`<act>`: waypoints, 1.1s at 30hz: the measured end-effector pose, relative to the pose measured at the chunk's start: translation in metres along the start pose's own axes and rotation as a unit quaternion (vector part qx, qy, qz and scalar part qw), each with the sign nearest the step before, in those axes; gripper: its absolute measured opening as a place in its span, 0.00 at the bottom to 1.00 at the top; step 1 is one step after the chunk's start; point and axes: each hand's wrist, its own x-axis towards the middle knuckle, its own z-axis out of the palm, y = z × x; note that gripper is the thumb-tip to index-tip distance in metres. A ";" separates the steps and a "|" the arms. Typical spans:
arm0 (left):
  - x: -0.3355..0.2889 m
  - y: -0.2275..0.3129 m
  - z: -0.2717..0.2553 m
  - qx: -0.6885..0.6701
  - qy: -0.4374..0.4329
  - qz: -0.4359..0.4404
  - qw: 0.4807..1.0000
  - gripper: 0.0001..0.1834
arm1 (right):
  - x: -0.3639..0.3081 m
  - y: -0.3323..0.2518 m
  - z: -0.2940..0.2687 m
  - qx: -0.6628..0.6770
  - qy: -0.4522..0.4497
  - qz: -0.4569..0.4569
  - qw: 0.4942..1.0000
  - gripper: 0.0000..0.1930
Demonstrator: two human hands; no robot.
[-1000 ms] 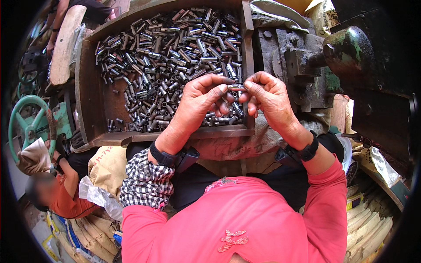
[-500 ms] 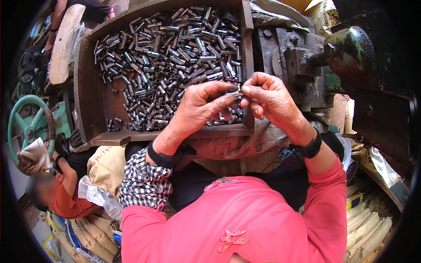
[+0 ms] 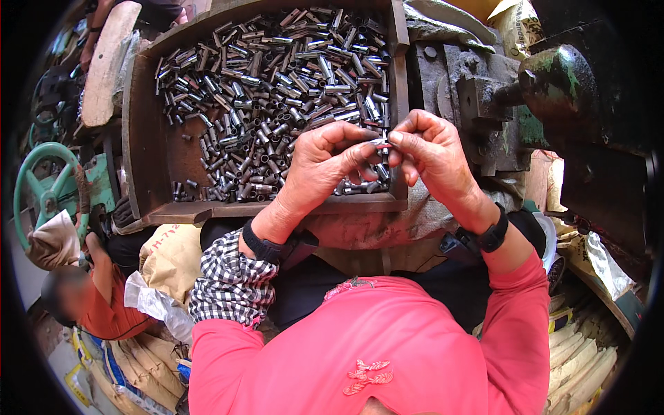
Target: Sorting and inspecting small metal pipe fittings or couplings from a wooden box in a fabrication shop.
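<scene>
My left hand [image 3: 324,158] is closed in a pinch over the near right corner of the wooden tray. A small shiny metal piece [image 3: 381,142] sits between its thumb and fingers; its exact shape is too small to make out. Opposite it, my right hand [image 3: 432,149] pinches the other end of the same piece between thumb and forefinger. The fingertips of both hands nearly touch. Below and beyond them, many loose short metal tubes [image 3: 266,138] lie heaped in the tray [image 3: 155,213], some long and some short.
A dark, greasy machine [image 3: 477,90] with a rounded green-and-black head [image 3: 560,75] stands close to the right of the tray. At the left are a green handwheel [image 3: 47,197], a sack [image 3: 169,259] and a person in orange [image 3: 117,311]. Stacked sacks [image 3: 577,366] lie at the lower right.
The view has shifted slightly, so the tray sits a little further right and higher. Both hands still pinch the small metal piece, and its red-tinted edge now shows between the fingertips.
</scene>
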 end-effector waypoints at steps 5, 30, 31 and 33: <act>-0.008 0.001 0.002 -0.008 0.002 0.016 1.000 0.10 | -0.009 -0.005 0.006 0.008 -0.013 -0.015 1.000 0.06; -0.016 0.006 -0.023 0.051 -0.106 -0.013 0.993 0.24 | 0.003 -0.009 0.029 -0.100 -0.098 0.052 0.989 0.08; -0.017 0.013 -0.024 0.100 -0.064 -0.009 0.993 0.23 | 0.005 -0.012 0.029 -0.083 -0.056 0.053 0.994 0.10; -0.012 0.011 -0.039 0.031 0.006 -0.031 0.999 0.18 | 0.011 -0.002 0.020 -0.337 -0.001 -0.121 0.934 0.10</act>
